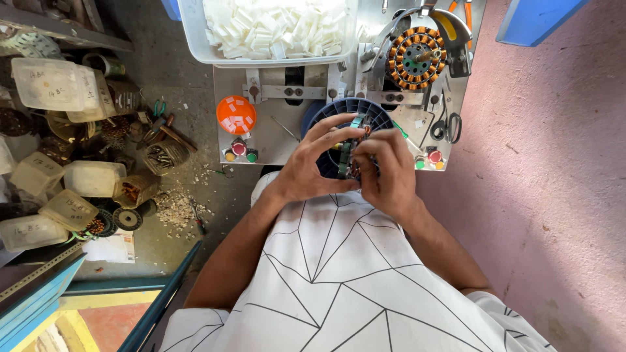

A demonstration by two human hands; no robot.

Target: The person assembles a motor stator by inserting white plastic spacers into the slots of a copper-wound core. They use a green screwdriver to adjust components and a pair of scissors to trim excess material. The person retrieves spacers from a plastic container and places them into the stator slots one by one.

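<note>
We work in a narrow gap: the grey metal bench [274, 140] ends just ahead of our chest, a pink wall [554, 163] runs close along the right, and cluttered plastic tubs [49, 85] crowd the floor to the left. Both hands meet above a dark blue round ribbed tray [349, 107] at the bench's near edge. Our left hand [312, 166], fingers half curled, and our right hand [386, 169], fingers bent tight, pinch the same ring-shaped stator with green edges and copper windings [350, 153] between them.
</note>
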